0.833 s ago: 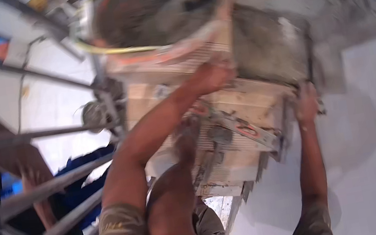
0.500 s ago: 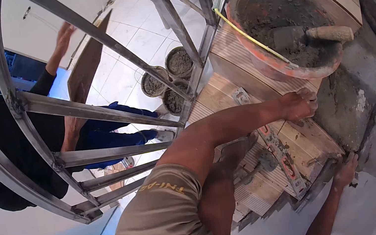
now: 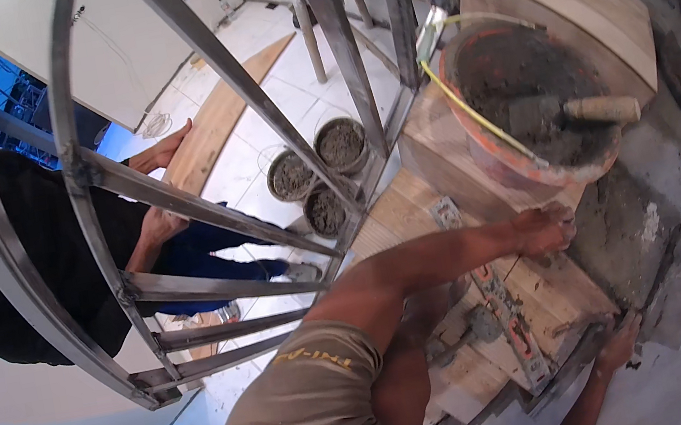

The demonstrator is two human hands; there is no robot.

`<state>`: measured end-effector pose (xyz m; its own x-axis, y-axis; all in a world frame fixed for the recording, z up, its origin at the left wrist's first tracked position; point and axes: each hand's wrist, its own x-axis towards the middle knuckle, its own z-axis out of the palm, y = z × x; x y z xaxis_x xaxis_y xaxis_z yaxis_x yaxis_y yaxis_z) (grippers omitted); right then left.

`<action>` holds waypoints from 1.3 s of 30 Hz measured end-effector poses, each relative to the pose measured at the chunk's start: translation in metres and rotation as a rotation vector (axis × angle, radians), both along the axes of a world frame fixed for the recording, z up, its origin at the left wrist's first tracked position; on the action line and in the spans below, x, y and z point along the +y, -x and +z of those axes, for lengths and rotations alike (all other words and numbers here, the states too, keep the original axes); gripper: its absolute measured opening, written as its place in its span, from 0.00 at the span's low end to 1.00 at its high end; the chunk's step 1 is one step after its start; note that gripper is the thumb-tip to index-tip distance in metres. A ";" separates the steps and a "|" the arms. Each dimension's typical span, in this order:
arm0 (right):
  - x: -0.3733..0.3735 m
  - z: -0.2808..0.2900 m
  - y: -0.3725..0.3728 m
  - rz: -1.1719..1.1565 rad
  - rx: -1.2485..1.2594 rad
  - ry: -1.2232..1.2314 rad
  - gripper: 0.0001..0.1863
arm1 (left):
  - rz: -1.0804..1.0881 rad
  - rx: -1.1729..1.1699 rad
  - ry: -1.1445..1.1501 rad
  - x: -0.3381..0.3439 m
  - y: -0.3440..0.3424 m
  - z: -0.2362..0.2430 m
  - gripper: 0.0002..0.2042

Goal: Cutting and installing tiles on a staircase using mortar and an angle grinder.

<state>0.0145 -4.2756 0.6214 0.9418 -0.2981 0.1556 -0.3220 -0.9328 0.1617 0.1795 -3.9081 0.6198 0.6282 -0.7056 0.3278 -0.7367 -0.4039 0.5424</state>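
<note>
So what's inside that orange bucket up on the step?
The orange bucket holds grey wet mortar, and a trowel with a pale wooden handle lies in it, blade sunk in the mix. How deep the mortar goes, and anything beneath it, is covered.

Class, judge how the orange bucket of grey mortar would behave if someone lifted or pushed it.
The orange bucket of grey mortar looks nearly full, so probably heavy. It sits on a wooden stair step, so pushing might tip it off. The wooden-handled trowel inside could shift.

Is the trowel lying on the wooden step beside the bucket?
No, the trowel rests inside the orange bucket, its blade on the mortar.
</note>
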 end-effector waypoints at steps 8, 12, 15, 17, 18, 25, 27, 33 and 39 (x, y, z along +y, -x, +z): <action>0.015 0.019 -0.006 -0.063 0.077 -0.013 0.40 | -0.055 -0.190 -0.107 0.012 0.004 0.017 0.11; 0.023 0.026 -0.007 -0.089 0.074 -0.047 0.36 | -0.089 -0.364 -0.073 0.011 0.002 0.013 0.09; 0.023 0.025 -0.007 -0.085 0.028 -0.043 0.34 | -0.050 -0.393 -0.001 0.008 0.001 0.006 0.09; 0.022 0.022 -0.006 -0.071 0.012 -0.027 0.33 | -0.024 -0.464 0.016 0.006 0.001 0.003 0.09; 0.021 0.021 -0.006 -0.088 0.028 -0.041 0.33 | -0.001 -0.534 0.030 0.006 0.001 0.003 0.10; 0.027 0.024 -0.006 -0.101 -0.007 -0.038 0.35 | -0.054 -0.337 -0.168 0.008 0.003 0.014 0.09; 0.030 0.029 -0.007 -0.121 0.019 -0.026 0.36 | -0.059 -0.344 -0.161 0.009 0.003 0.014 0.10; 0.038 0.034 -0.007 -0.122 0.058 -0.029 0.38 | -0.054 -0.340 -0.150 0.006 0.000 0.006 0.08; 0.028 0.019 -0.004 -0.042 -0.049 0.014 0.37 | -0.073 -0.431 -0.188 0.004 -0.003 0.001 0.07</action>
